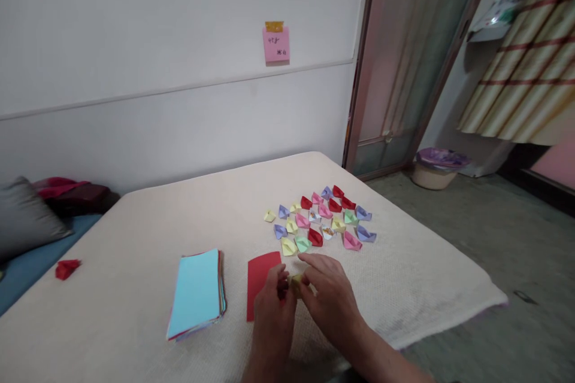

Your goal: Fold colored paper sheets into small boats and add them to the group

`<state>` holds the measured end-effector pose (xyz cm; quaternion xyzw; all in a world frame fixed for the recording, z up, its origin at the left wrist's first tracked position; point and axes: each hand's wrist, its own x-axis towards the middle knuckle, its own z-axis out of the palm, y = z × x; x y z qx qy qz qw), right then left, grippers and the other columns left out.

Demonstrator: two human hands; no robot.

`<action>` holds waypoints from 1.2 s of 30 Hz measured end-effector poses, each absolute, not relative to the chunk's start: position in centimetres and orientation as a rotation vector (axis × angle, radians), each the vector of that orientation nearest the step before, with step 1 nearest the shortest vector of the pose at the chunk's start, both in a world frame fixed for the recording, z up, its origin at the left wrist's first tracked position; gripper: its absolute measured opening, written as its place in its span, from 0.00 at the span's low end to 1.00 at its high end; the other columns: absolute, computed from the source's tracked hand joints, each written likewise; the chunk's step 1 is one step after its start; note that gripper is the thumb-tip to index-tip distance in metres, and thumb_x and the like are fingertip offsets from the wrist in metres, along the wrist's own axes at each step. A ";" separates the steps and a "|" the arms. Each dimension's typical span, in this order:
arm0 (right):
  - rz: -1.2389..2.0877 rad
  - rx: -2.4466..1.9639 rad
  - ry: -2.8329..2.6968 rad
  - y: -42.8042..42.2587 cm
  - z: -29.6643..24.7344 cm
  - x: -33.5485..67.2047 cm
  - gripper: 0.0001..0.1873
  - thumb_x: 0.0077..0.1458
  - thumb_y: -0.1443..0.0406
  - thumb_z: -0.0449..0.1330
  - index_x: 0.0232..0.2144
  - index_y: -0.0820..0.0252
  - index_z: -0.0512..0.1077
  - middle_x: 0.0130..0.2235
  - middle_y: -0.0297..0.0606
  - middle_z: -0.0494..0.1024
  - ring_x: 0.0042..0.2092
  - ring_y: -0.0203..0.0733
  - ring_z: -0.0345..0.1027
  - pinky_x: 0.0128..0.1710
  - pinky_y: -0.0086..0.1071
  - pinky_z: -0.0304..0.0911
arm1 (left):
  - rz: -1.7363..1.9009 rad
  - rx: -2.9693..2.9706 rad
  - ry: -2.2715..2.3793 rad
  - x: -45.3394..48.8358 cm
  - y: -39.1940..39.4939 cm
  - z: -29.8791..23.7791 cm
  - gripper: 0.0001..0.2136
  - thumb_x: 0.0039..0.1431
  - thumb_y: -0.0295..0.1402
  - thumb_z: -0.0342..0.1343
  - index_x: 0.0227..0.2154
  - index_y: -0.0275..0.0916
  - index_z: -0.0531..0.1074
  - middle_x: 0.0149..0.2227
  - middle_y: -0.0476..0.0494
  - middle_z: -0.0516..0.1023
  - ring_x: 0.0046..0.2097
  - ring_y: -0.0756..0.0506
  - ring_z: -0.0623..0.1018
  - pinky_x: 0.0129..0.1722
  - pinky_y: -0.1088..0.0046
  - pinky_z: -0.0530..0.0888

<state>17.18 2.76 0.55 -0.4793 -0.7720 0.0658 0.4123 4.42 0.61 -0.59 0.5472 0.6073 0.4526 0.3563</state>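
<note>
A small yellow folded paper (295,282) is pinched between my two hands, mostly covered by the fingers. My left hand (275,308) closes on its left side. My right hand (331,292) grips it from the right with thumb and fingertips, the index finger reaching forward. Partly under my left hand lies a flat red sheet of paper (258,275). Just beyond the hands, several small folded paper boats stand in loose rows, among them a green boat (303,243), a red boat (315,237) and a pink boat (352,241).
Left of the red sheet is a stack of coloured paper (197,290) with light blue on top. A crumpled red piece (67,268) lies at the far left of the cream-covered bed (135,287), near a grey cushion (29,215). A pink note (276,45) is taped to the wall.
</note>
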 end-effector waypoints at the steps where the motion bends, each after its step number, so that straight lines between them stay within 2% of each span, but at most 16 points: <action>1: 0.163 -1.208 -1.946 2.9 0.5 17.2 0.10 0.46 0.75 0.58 0.20 0.57 0.67 0.44 0.39 0.78 0.46 0.49 0.68 0.47 0.43 0.60 | 1.161 1.408 1.571 4.4 0.6 -0.6 0.17 0.57 0.37 0.52 0.47 0.37 0.67 0.43 0.36 0.77 0.42 0.41 0.78 0.42 0.63 0.72; 5: 0.078 -1.274 -1.971 4.4 0.7 19.0 0.11 0.46 0.76 0.55 0.20 0.58 0.68 0.43 0.41 0.78 0.46 0.48 0.69 0.44 0.41 0.61 | 1.166 1.359 1.606 4.3 0.7 -0.5 0.17 0.54 0.34 0.53 0.46 0.35 0.67 0.42 0.36 0.77 0.41 0.41 0.78 0.41 0.63 0.73; 7: 0.050 -1.407 -1.989 5.8 1.0 20.9 0.11 0.51 0.73 0.53 0.21 0.57 0.70 0.42 0.41 0.78 0.43 0.47 0.70 0.40 0.38 0.63 | 1.179 1.337 1.627 4.1 0.7 -0.3 0.15 0.52 0.32 0.53 0.44 0.37 0.69 0.40 0.38 0.78 0.39 0.42 0.78 0.39 0.65 0.73; 10: 0.105 -1.851 -1.971 8.0 1.2 24.1 0.11 0.56 0.66 0.52 0.28 0.56 0.74 0.36 0.39 0.78 0.37 0.44 0.72 0.31 0.31 0.60 | 1.196 1.325 1.647 3.7 0.8 0.0 0.14 0.50 0.30 0.53 0.41 0.39 0.70 0.35 0.42 0.79 0.36 0.42 0.79 0.33 0.67 0.74; 11: 0.143 -2.018 -1.960 8.6 1.0 24.9 0.11 0.57 0.64 0.51 0.31 0.54 0.74 0.36 0.38 0.79 0.36 0.43 0.72 0.29 0.30 0.59 | 1.200 1.328 1.654 3.6 0.8 0.0 0.13 0.50 0.30 0.52 0.41 0.39 0.70 0.33 0.43 0.79 0.36 0.42 0.79 0.33 0.67 0.74; 14: 0.163 -2.150 -1.942 10.0 0.1 26.0 0.12 0.57 0.64 0.51 0.33 0.55 0.75 0.34 0.41 0.80 0.36 0.45 0.74 0.28 0.30 0.58 | 1.196 1.375 1.655 3.6 0.8 -0.3 0.12 0.50 0.31 0.53 0.39 0.40 0.72 0.33 0.42 0.79 0.36 0.41 0.79 0.35 0.66 0.73; 22: 0.241 -2.206 -1.938 11.8 -2.2 24.8 0.13 0.55 0.66 0.51 0.32 0.59 0.77 0.35 0.47 0.80 0.38 0.49 0.74 0.31 0.33 0.60 | 1.200 1.461 1.699 3.7 0.7 -1.8 0.14 0.50 0.31 0.52 0.40 0.37 0.73 0.32 0.41 0.78 0.33 0.43 0.77 0.37 0.65 0.72; 25: 0.287 -2.190 -1.926 12.1 -2.1 25.6 0.13 0.54 0.64 0.52 0.31 0.57 0.77 0.35 0.45 0.80 0.37 0.48 0.74 0.29 0.32 0.58 | 1.152 1.490 1.681 3.3 0.6 -1.1 0.14 0.51 0.31 0.52 0.41 0.37 0.73 0.34 0.40 0.79 0.35 0.42 0.77 0.37 0.65 0.72; 29: 0.270 -2.202 -1.807 12.0 -0.9 28.2 0.16 0.57 0.60 0.48 0.35 0.54 0.76 0.39 0.41 0.80 0.39 0.46 0.72 0.28 0.30 0.55 | 1.113 1.446 1.663 3.0 0.6 -0.2 0.13 0.52 0.32 0.51 0.41 0.36 0.72 0.32 0.40 0.78 0.32 0.42 0.78 0.33 0.66 0.73; 33: 0.238 -2.189 -1.736 11.5 0.0 30.1 0.16 0.58 0.63 0.48 0.39 0.53 0.75 0.43 0.38 0.78 0.42 0.44 0.71 0.30 0.29 0.55 | 1.106 1.393 1.625 3.0 0.7 0.0 0.12 0.50 0.33 0.52 0.39 0.38 0.72 0.30 0.42 0.78 0.31 0.41 0.78 0.29 0.67 0.73; 36: 0.272 -2.136 -1.813 11.4 -0.4 30.0 0.13 0.56 0.64 0.50 0.36 0.53 0.75 0.41 0.36 0.79 0.41 0.41 0.71 0.30 0.27 0.54 | 1.068 1.416 1.653 3.2 0.7 0.0 0.13 0.51 0.33 0.51 0.40 0.37 0.71 0.31 0.42 0.78 0.32 0.43 0.78 0.31 0.68 0.73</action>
